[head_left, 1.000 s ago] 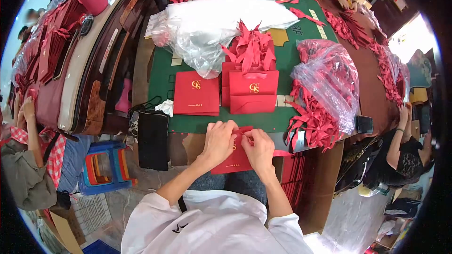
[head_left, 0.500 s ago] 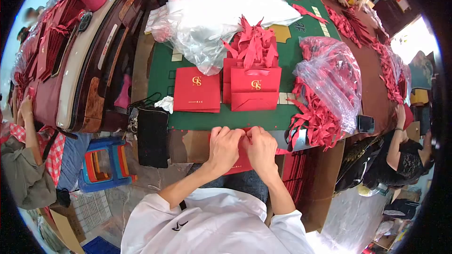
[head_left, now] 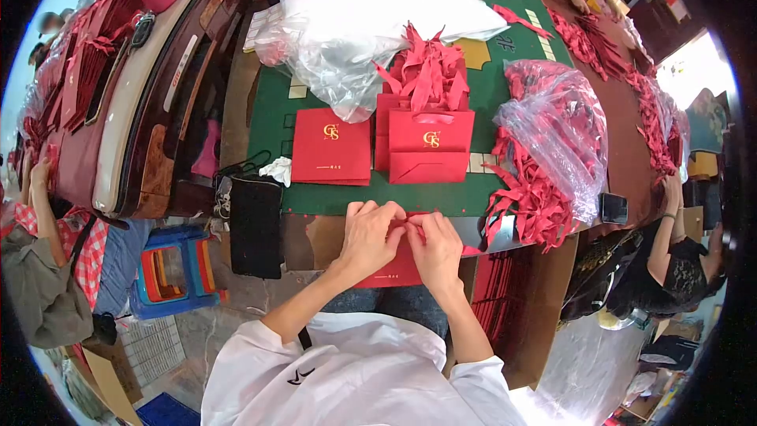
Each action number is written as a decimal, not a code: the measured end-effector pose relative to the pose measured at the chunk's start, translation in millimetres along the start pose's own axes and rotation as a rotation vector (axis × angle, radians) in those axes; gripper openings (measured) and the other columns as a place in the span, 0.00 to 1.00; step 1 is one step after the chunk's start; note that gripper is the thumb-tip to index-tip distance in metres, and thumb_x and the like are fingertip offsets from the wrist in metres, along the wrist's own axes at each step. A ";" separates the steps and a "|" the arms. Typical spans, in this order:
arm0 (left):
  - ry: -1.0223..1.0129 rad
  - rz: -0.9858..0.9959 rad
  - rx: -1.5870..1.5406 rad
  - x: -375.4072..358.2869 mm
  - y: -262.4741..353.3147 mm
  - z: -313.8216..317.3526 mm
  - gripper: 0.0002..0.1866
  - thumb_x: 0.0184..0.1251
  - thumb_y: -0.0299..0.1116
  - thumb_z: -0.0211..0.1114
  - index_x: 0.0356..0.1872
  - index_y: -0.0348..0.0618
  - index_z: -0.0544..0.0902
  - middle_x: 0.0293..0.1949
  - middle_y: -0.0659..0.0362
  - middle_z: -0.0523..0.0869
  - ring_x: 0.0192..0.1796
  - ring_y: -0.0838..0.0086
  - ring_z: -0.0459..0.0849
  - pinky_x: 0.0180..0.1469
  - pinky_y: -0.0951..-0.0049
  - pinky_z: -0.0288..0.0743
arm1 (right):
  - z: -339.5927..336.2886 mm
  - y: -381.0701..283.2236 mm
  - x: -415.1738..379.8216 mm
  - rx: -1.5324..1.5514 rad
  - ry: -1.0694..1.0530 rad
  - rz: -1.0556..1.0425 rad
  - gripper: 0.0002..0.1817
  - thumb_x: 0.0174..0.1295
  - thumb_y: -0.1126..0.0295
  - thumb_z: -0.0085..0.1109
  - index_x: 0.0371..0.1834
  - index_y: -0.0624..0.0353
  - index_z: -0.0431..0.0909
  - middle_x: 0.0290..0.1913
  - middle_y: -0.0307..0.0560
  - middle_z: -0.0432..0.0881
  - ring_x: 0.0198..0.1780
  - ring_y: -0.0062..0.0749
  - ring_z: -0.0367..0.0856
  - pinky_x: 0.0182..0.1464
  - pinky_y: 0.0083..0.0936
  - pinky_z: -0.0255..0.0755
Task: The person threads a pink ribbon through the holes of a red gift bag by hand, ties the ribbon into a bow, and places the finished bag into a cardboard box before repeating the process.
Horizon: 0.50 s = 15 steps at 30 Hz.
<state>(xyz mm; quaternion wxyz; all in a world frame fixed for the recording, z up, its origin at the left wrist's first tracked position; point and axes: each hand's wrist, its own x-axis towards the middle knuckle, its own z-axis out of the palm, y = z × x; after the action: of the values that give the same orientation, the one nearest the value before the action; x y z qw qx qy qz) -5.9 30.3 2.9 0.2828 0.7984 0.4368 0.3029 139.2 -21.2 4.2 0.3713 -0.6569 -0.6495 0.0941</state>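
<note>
A red paper bag (head_left: 399,267) hangs at the table's front edge, partly hidden behind my hands. My left hand (head_left: 369,238) is closed, its fingertips pinching a red ribbon (head_left: 415,218) at the bag's top. Close beside it, my right hand (head_left: 436,249) pinches the same ribbon between thumb and fingers. The fingertips of both hands nearly meet. Beyond them on the green table mat lie flat red bags (head_left: 331,150) with gold lettering, and a stack of red bags (head_left: 430,150) with loose red ribbons (head_left: 430,71) heaped on top.
Right of the bags sits a clear plastic bag of red ribbons (head_left: 552,134), with a phone (head_left: 613,208) nearby. White plastic sheeting (head_left: 378,20) covers the back. A black pouch (head_left: 255,229) hangs at the left edge. Other people work at both sides; blue stools (head_left: 175,272) stand left.
My left hand has turned and its fingers have spread slightly over the ribbon. My right hand has dropped slightly, fingertips now pointing left. The camera view has shifted a little.
</note>
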 end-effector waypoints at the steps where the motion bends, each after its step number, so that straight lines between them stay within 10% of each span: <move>1: 0.003 0.001 0.000 0.2 -2.1 0.1 0.09 0.56 0.27 0.69 0.38 0.46 0.81 0.34 0.60 0.88 0.39 0.64 0.82 0.50 0.61 0.65 | -2.5 1.5 0.6 0.031 -0.048 0.012 0.07 0.56 0.77 0.69 0.37 0.59 0.82 0.31 0.46 0.79 0.34 0.41 0.80 0.36 0.34 0.74; 15: 0.049 0.337 0.222 -8.8 9.3 3.5 0.05 0.55 0.28 0.68 0.32 0.49 0.82 0.33 0.63 0.80 0.40 0.67 0.78 0.52 0.62 0.64 | -32.4 38.5 27.2 0.261 -0.557 0.220 0.11 0.61 0.63 0.66 0.32 0.62 0.88 0.32 0.51 0.81 0.35 0.43 0.83 0.40 0.35 0.75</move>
<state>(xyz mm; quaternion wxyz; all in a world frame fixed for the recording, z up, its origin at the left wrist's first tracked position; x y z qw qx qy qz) -2.4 17.7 5.1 0.1278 0.8788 0.3345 0.3153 192.8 -3.3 13.4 0.2481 -0.6191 -0.6336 0.3921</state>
